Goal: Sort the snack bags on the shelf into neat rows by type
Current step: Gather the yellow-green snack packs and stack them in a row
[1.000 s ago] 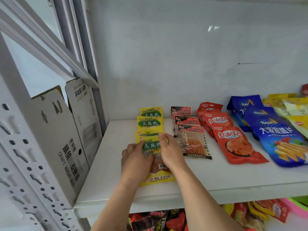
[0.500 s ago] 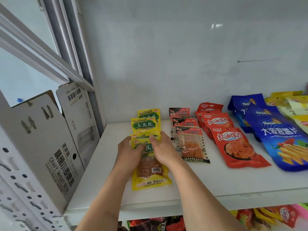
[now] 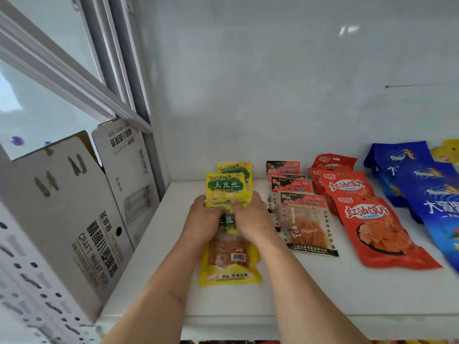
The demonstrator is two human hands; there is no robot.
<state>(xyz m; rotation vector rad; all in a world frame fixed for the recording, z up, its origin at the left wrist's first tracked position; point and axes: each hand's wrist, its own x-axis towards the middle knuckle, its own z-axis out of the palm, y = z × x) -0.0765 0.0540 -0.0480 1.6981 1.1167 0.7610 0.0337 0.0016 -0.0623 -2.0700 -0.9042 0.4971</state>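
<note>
Shelf: I am looking down at a white shelf where the snack bags are already lying in rows that run from the front edge toward the back wall, one row per kind.
Yellow row: the yellow bags are forming the leftmost row, overlapping like tiles; I am counting about four, the front one lying flat near the shelf's front edge.
Left hand: my left hand is resting on the left side of the yellow row, thumb laid on a bag's face and fingers curling round its left edge, so I am judging it a light grip on a yellow bag.
Right hand: my right hand is pressing down on the right side of the same row with fingers mostly straight, flat on the bags and not clenched.
Clear-window row: the dark-and-red bags are lying in a tidy overlapped row just beside the yellow one.
Red row: the red bags are lying stacked in line next to those.
Blue row: the blue bags are running off the right edge, with yellow packets behind them only partly in view.
Cardboard: a folded carton is leaning against the left upright, apart from the bags.
Progress: I am judging the sorting nearly done; what I am seeing as left is squaring the yellow row, which is sitting slightly skewed, and whatever is lying out of view to the right.
</note>
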